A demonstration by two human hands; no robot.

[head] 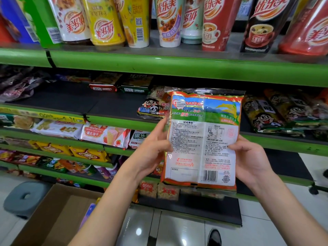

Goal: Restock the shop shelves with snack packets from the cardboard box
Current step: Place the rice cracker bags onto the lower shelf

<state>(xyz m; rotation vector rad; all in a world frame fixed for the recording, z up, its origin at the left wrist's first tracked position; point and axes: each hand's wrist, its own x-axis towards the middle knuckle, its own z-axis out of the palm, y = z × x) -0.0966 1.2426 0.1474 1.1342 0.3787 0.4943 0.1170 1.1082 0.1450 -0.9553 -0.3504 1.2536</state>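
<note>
I hold a large snack packet (202,137) upright in front of the green shelves, its printed back with a barcode facing me. My left hand (152,150) grips its left edge, thumb on the back. My right hand (248,158) grips its right edge at mid height. The open cardboard box (53,215) sits on the floor at lower left, with a purple packet showing inside. Similar cartoon-face packets (152,107) lie on the shelf (113,119) right behind the held packet.
Tall drink cups (168,20) line the top shelf. Wafer and biscuit packs (104,134) fill the lower left shelves. More cartoon-face packets (276,114) lie at right. A grey stool (24,197) stands left of the box. A black shoe (214,237) shows on the tiled floor.
</note>
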